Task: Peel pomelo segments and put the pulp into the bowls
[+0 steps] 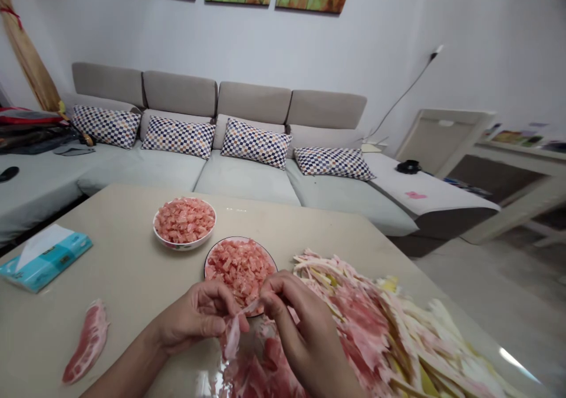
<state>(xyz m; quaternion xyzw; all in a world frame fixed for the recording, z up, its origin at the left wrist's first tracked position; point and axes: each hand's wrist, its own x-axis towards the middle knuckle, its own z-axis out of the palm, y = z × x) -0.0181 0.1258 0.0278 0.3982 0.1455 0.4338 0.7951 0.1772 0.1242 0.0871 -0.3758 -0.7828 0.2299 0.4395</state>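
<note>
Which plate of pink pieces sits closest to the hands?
The black-rimmed plate, its near edge hidden behind the left hand and right hand; the white bowl sits farther off, clear of them.

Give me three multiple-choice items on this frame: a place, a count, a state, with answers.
1. Where is the tissue pack? A) table B) sofa C) floor
2. How many checkered cushions are on the sofa? A) two B) four C) six
3. What are the left hand and right hand doing? A) lying flat B) pinching a pale pink strip C) holding a bowl

1 A: it lies at the table's left. 2 B: four line the backrest. 3 B: fingers of both grip it.
</note>
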